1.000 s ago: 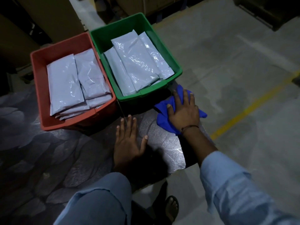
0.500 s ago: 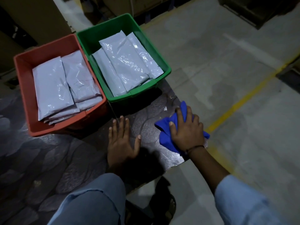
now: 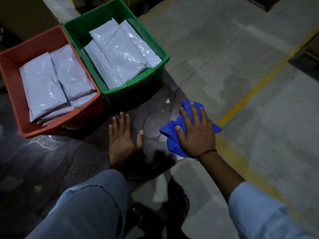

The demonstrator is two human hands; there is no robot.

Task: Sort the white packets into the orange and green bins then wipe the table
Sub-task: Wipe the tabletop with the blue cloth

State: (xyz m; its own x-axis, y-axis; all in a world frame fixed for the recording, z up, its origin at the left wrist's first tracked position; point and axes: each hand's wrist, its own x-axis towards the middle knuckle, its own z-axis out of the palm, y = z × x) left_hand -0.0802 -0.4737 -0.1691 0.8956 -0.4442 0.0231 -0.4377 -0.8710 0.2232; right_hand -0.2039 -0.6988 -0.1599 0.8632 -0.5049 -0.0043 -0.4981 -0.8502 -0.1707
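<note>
The orange bin [image 3: 60, 129] and the green bin [image 3: 148, 30] stand side by side at the back of the dark patterned table [image 3: 151, 121]. Several white packets [image 3: 43, 87] lie in the orange one, and more white packets [image 3: 119, 54] lie in the green one. My right hand [image 3: 196, 133] presses a crumpled blue cloth [image 3: 172, 142] onto the table's right edge, fingers stretched over it. Flat on the table in front of the bins rests my left hand [image 3: 120, 137], fingers straight. No packet lies loose on the visible table.
Right of the table is a grey concrete floor [image 3: 233, 57] with a yellow line [image 3: 250, 94]. Cardboard boxes [image 3: 25, 12] stand behind the bins. My feet in sandals [image 3: 179, 206] show below the table's near corner.
My right hand has slid the blue cloth along the table's right edge, away from the green bin and toward me. My left hand stays flat in the same spot.
</note>
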